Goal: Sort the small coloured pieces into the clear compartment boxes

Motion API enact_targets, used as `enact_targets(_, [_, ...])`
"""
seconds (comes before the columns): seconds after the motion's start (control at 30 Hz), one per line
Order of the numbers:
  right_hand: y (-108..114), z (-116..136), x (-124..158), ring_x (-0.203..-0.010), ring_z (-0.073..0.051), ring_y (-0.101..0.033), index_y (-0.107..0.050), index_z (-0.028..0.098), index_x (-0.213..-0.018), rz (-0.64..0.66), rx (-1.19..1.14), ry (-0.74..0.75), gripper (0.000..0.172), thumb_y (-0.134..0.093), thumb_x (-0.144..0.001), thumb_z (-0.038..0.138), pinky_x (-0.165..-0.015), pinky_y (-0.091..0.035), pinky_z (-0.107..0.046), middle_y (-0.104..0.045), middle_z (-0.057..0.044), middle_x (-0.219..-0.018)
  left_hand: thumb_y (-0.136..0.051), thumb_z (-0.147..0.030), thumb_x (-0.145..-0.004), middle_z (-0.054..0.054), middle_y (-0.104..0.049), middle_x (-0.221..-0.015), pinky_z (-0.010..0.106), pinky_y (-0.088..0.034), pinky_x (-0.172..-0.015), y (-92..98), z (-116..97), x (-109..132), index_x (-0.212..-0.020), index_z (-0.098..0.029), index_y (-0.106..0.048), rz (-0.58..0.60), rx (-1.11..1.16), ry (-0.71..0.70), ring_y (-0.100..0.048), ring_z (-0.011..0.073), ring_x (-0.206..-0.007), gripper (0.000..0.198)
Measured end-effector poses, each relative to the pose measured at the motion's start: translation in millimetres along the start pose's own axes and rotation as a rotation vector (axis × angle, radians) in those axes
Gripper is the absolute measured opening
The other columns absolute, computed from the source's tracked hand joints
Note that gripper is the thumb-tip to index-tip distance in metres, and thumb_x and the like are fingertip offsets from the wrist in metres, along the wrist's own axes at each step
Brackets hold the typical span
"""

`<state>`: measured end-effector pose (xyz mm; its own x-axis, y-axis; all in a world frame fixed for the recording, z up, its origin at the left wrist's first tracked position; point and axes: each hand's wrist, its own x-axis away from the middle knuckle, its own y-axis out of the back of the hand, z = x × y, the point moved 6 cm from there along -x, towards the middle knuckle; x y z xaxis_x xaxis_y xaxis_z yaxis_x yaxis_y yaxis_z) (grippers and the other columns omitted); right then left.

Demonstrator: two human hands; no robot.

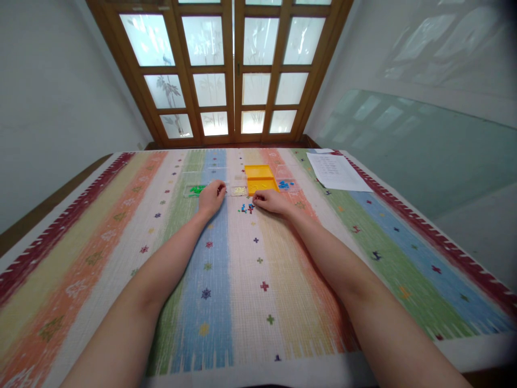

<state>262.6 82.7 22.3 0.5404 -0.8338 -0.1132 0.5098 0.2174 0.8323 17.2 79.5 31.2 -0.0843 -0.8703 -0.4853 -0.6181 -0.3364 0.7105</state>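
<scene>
My left hand is over the table with its fingers curled together, beside a clear box of small green pieces. What its fingertips hold, if anything, is too small to name. My right hand rests low on the cloth, thumb and fingers closed in a pinch. Its fingertips are at the edge of a little pile of blue, red and green pieces; whether one is in them I cannot make out. Just behind the right hand lies an open yellow box with small yellow pieces inside.
Between the hands stands a clear box of pale pieces. Blue pieces lie in another clear box right of the yellow one. Printed paper sheets lie at the back right. A striped cloth covers the table; wood-framed glass doors stand beyond.
</scene>
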Motion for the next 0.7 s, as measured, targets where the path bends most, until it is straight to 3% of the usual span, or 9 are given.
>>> enact_targets(0.2, [-3.0,-2.8,-1.4,-0.078,-0.017,-0.06,-0.072,0.019,-0.094,0.006,-0.002,0.007,0.015,-0.059,-0.095,0.027,-0.068,-0.036,-0.027,-0.073,-0.005,-0.089,-0.06,-0.029,-0.096,0.007,-0.076,-0.097,0.038,-0.048,-0.09,7.0,29.5,-7.4,-0.099,-0.022,-0.074,-0.06,-0.07,0.076,-0.067,0.0248,-0.092,0.015])
enact_targets(0.4, [-3.5,-4.8,-1.7,-0.077,-0.017,-0.06,-0.072,0.02,-0.094,-0.003,0.002,0.012,0.016,-0.059,-0.096,0.029,-0.067,-0.036,-0.027,-0.074,-0.004,-0.088,-0.056,-0.024,-0.096,0.007,-0.078,-0.106,0.041,-0.048,-0.097,6.1,37.9,-8.0,-0.117,-0.024,-0.074,-0.098,-0.075,0.08,-0.068,0.0252,-0.099,0.027])
enact_targets(0.57, [-5.4,-7.5,-3.1,-0.077,-0.017,-0.06,-0.072,0.02,-0.093,-0.006,0.009,0.017,0.016,-0.059,-0.096,0.029,-0.067,-0.036,-0.026,-0.074,-0.004,-0.088,-0.056,-0.023,-0.096,0.008,-0.078,-0.103,0.043,-0.048,-0.095,4.3,26.9,-6.6,-0.104,-0.022,-0.076,-0.087,-0.081,-0.008,-0.067,0.0269,-0.099,0.022])
enact_targets(0.7, [-5.3,-7.9,-3.3,-0.078,-0.018,-0.061,-0.073,0.02,-0.094,-0.014,0.017,0.018,0.016,-0.06,-0.096,0.028,-0.068,-0.037,-0.026,-0.074,-0.005,-0.09,-0.059,-0.024,-0.095,0.007,-0.076,-0.1,0.042,-0.048,-0.094,-6.4,-4.5,-0.1,-0.1,-0.022,-0.076,0.061,-0.033,-0.201,-0.065,0.0255,-0.097,0.017])
